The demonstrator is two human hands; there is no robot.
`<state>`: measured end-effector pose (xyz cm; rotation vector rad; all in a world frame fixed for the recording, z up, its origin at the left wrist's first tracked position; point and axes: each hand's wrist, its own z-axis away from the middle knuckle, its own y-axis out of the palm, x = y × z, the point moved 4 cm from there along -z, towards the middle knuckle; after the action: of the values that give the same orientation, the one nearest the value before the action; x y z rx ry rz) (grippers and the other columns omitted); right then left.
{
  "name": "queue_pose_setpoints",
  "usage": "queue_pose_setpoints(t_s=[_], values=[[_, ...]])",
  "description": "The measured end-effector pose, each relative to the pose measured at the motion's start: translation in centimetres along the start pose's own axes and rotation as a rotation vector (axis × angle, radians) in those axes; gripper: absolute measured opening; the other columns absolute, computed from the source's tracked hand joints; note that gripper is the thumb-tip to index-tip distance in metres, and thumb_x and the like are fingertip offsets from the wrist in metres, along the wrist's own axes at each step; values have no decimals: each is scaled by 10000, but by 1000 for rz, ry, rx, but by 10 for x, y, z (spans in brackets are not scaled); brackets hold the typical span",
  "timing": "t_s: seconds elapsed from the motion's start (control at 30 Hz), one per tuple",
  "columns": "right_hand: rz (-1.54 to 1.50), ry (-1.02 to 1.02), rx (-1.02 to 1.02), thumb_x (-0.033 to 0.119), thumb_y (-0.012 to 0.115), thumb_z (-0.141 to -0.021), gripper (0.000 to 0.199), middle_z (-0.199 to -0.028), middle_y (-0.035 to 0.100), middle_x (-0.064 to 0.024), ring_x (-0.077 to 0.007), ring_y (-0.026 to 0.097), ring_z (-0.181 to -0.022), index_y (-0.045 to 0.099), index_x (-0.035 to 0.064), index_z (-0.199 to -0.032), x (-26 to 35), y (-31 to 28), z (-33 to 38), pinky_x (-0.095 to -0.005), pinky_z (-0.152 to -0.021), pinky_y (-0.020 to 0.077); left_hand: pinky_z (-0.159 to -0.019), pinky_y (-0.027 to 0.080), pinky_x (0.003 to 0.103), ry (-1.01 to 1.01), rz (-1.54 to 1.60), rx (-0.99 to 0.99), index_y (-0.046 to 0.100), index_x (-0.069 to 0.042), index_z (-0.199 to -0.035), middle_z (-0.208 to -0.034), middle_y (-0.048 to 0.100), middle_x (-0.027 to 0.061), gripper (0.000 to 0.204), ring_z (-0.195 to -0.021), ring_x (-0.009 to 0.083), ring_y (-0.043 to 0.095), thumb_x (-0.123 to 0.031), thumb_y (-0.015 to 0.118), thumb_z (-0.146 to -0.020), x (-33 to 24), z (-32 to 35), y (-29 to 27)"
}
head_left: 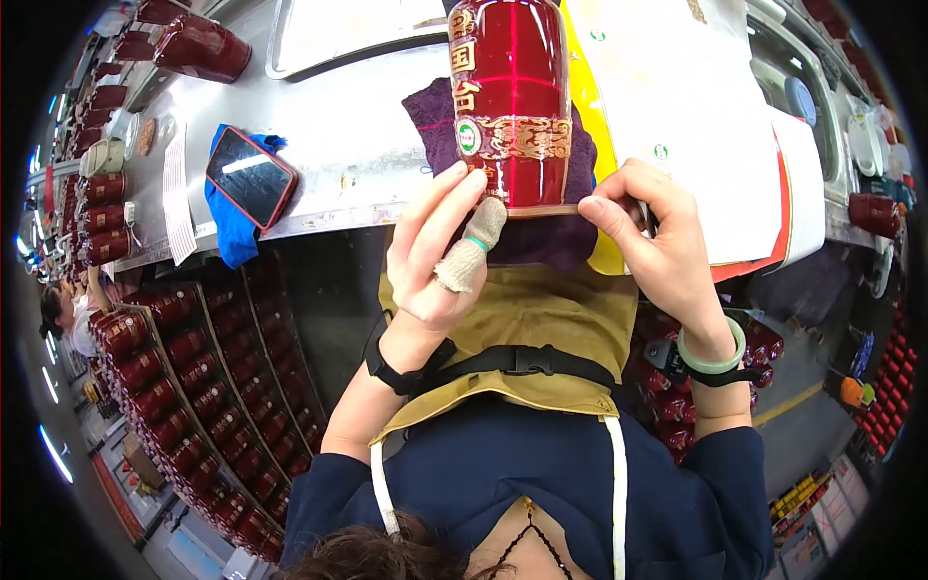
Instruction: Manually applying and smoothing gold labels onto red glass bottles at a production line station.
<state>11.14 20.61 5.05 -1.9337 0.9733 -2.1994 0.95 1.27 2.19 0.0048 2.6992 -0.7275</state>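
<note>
A glossy red bottle (512, 97) with gold ornament lies on a purple cloth (435, 116) on the metal worktable (367, 126), its base toward me. My left hand (435, 242) touches the left side of the base; its thumb wears a cloth finger cot with a green band. My right hand (648, 232) pinches the bottle's lower right edge, where a thin gold strip runs along the base. A pale green bangle sits on my right wrist, a black band on my left.
A phone in a red case (249, 176) lies on a blue cloth at the table's left. A metal tray (338, 39) sits at the back, white and yellow sheets (696, 106) to the right. Crates of red bottles (193, 387) stand on the floor to the left. Another person (68, 314) is at far left.
</note>
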Motion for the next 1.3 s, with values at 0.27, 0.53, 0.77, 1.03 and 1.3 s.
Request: queue_pose_setpoints(t_s=[0.27,0.53,0.77,1.03,1.3], values=[[16,3,3,152,791,-919,191,-748,612,-67,-167,543,-678,701,-4,-855,-4,0,-3,-327,-634,421,-977,594,431,17,-194,-2,729,52,-1056,-1256,699,191,300,-1193,373,645,94,810,-770,-16,-11,4],[-3,-53,28,119,778,-921,148,-774,653,-66,-169,575,-705,706,-3,-879,6,2,-2,-325,-663,453,-935,619,392,-139,120,-72,715,111,-1151,-1191,730,228,410,-1102,350,719,143,827,-757,2,-5,4],[-17,-14,27,125,780,-923,151,-764,640,-60,-163,561,-705,703,4,-875,5,0,-1,-325,-670,450,-958,608,414,-124,33,28,721,106,-1131,-1234,715,232,387,-1108,363,716,169,805,-758,0,4,0],[-26,2,4,145,791,-919,165,-758,639,-53,-163,558,-701,710,8,-872,-4,3,-3,-320,-665,444,-983,585,417,7,-120,18,716,76,-1095,-1240,714,183,317,-1216,358,643,74,807,-791,-12,-9,1],[-48,-5,36,137,777,-929,163,-769,632,-61,-165,551,-711,701,2,-879,1,5,-2,-323,-675,444,-874,636,389,-143,55,-64,723,85,-1054,-1150,754,180,307,-1075,363,733,114,834,-769,2,-4,4]])
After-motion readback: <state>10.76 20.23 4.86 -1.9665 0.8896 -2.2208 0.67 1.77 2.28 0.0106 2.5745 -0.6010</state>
